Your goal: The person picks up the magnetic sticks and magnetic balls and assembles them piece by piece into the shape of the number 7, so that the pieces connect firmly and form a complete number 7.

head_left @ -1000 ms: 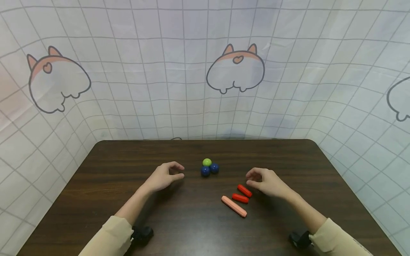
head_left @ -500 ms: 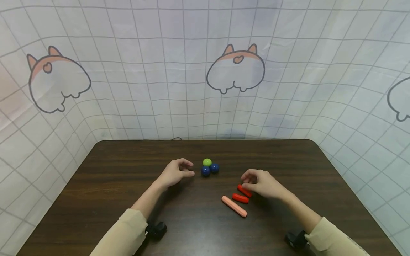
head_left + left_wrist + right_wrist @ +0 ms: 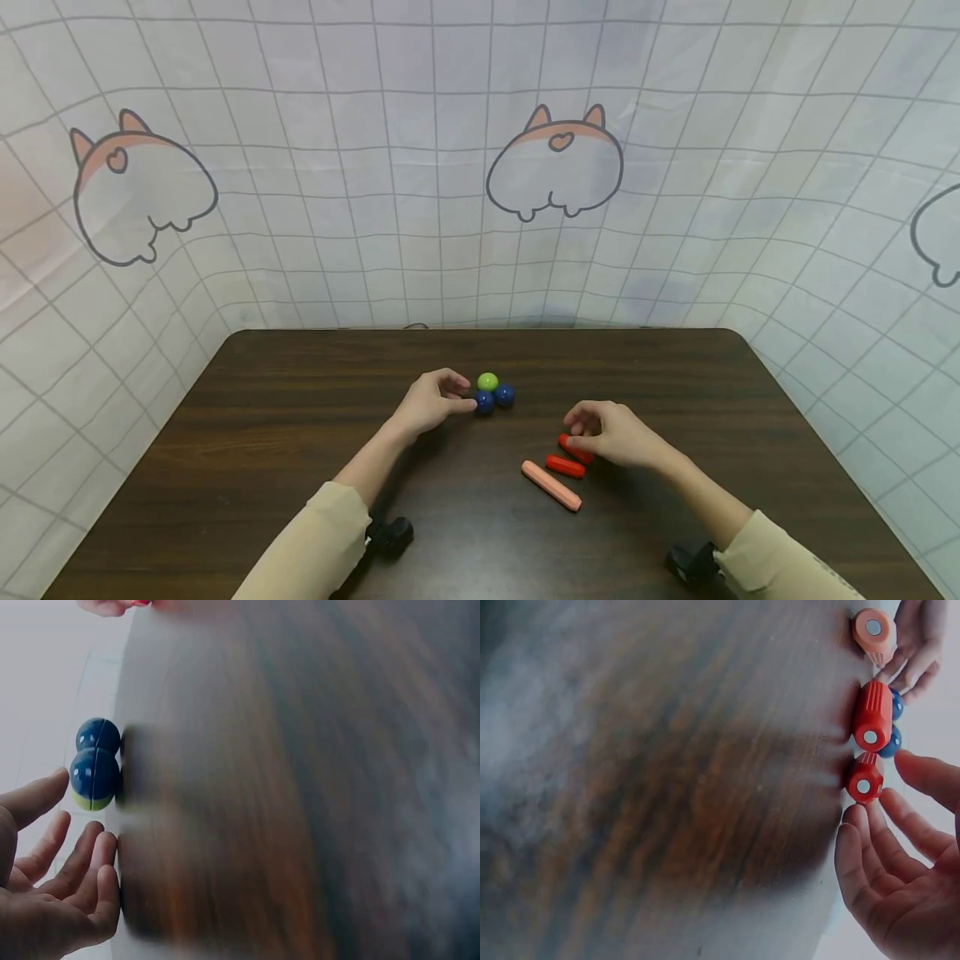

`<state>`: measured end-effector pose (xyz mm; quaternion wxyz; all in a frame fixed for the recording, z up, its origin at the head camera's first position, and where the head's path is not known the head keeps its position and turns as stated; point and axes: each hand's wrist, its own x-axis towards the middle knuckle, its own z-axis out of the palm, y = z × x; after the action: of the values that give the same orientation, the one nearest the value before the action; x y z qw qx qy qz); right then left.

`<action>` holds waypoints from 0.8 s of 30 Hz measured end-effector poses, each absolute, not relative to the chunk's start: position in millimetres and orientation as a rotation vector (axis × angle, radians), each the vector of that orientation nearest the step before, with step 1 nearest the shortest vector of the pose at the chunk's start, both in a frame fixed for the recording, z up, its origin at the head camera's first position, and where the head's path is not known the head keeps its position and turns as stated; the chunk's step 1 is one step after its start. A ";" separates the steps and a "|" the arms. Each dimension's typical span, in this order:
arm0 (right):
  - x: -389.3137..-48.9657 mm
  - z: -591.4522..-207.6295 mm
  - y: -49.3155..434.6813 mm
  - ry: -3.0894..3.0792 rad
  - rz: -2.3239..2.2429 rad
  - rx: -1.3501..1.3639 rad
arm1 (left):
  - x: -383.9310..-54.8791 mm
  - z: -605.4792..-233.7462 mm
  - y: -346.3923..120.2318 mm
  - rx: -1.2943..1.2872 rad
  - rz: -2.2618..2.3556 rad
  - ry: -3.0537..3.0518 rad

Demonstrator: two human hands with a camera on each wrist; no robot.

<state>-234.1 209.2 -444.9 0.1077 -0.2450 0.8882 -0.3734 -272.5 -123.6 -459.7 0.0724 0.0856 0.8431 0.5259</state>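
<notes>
The farther red stick (image 3: 865, 780) lies on the tabletop (image 3: 262, 417) at 8 o'clock from the right hand (image 3: 611, 433), its long axis running 10 to 4. That nearer hand stands with thumb and fingers parted. The left hand (image 3: 431, 404), likewise parted, has the nearer blue ball (image 3: 486, 403) at 3 o'clock, just beside its thumb.

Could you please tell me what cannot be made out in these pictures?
Left wrist view: most of the glossy green ball, behind a glossy dark blue ball.
Head view: part of the farthest short red ridged stick, behind the right hand.
Head view: the rightmost grey-outlined cartoon on the white cloth, cut by the right edge.
Left wrist view: most of that hand, off the top edge.
</notes>
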 end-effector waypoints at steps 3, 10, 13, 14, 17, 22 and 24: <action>-233.4 -444.5 209.1 2.601 -1.103 -0.715 | -272.6 -460.1 -118.7 0.240 1.566 2.556; -232.7 -445.4 210.5 2.576 -1.091 -0.722 | -273.3 -462.2 -108.8 0.227 1.522 2.612; -232.3 -445.1 211.9 2.577 -1.076 -0.715 | -275.1 -462.9 -105.4 0.228 1.515 2.628; -232.2 -444.9 212.4 2.576 -1.071 -0.712 | -275.6 -462.9 -104.5 0.230 1.509 2.633; -231.5 -443.5 213.6 2.577 -1.052 -0.706 | -277.1 -463.2 -102.6 0.226 1.488 2.646; -230.7 -442.4 214.0 2.558 -1.051 -0.704 | -277.3 -461.5 -101.9 0.202 1.453 2.664; -230.2 -442.7 213.6 2.550 -1.051 -0.702 | -277.3 -461.4 -101.2 0.185 1.443 2.671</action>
<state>-230.2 213.6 -442.7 0.1472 -0.2441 0.8862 -0.3652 -277.3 -101.2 -461.4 0.0499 0.0609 0.8772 0.4737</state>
